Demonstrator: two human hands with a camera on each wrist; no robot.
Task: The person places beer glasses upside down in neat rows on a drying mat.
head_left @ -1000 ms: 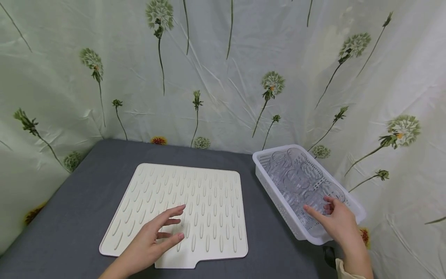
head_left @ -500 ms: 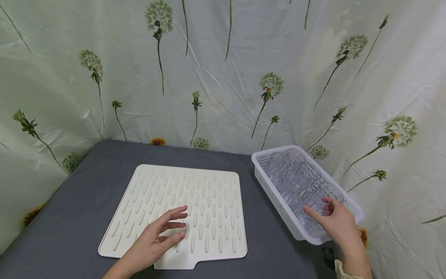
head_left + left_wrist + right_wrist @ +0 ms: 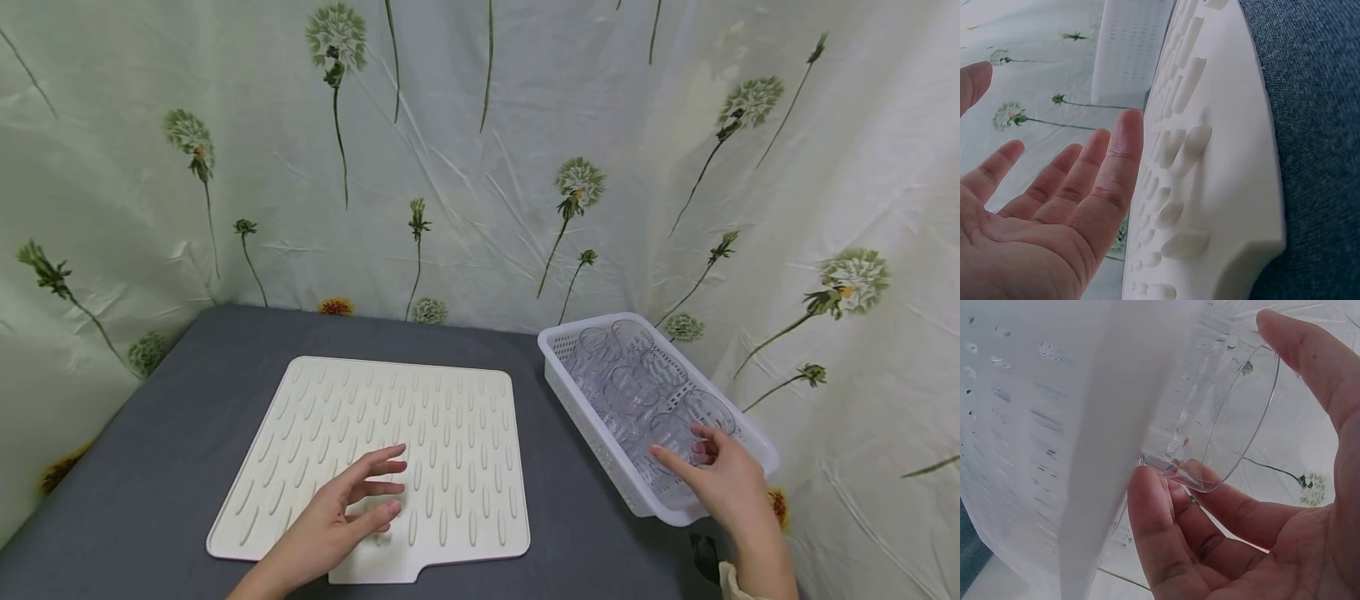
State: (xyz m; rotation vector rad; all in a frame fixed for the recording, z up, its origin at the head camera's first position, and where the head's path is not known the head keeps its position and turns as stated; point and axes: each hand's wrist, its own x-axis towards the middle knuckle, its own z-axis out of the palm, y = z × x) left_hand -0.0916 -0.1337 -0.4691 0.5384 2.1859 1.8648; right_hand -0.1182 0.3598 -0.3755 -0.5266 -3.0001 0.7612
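My left hand [image 3: 322, 517] hovers over the lower part of a cream ribbed drying mat [image 3: 450, 392], fingers spread and slightly bent, holding nothing. In the left wrist view its fingertips stand apart from the mat's raised ridges. On the right, my right hand [image 3: 727, 487] reaches over the near end of a white perforated plastic basket [image 3: 592, 433] with several clear drinking glasses [image 3: 633, 392] in it. Its thumb and fingers are spread in a C about the rim of one glass [image 3: 1241, 428], which lies tipped in the right wrist view; no firm grip shows.
Dark grey cloth [image 3: 142, 450] covers the table. A pale curtain [image 3: 465, 167] with printed dandelions hangs behind and along both sides. Close by the right wrist is a small black object [image 3: 705, 557], partly hidden. The basket stands against the curtain at the right.
The whole head view has shifted slightly. The left hand has drifted a little right relative to the mat; the right hand stays by the same glass.
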